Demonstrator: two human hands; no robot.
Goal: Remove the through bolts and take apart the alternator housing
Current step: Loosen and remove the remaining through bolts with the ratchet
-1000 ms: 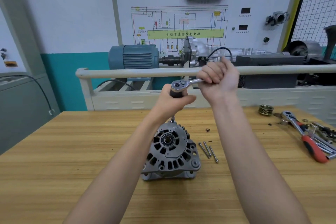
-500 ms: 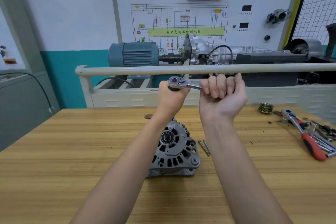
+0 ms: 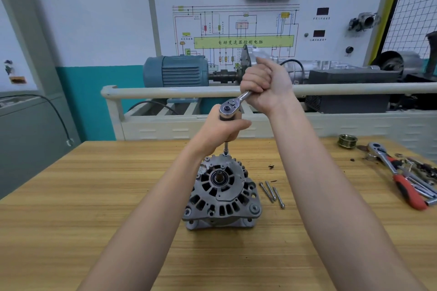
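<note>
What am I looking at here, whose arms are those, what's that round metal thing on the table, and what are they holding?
This is one view from a camera worn on a person's head, looking forward and down at their own arms. On the wooden workbench stands an alternator, a car's small generator, shaft end facing up. The right hand grips the handle of a ratchet wrench. The left hand grips it just under its head, above the thin extension that reaches down to the housing's far edge. Three long through bolts lie loose right of the alternator. Farther right lie a pulley and a red-handled ratchet among other tools. Behind is a training board with a wiring diagram.
</note>
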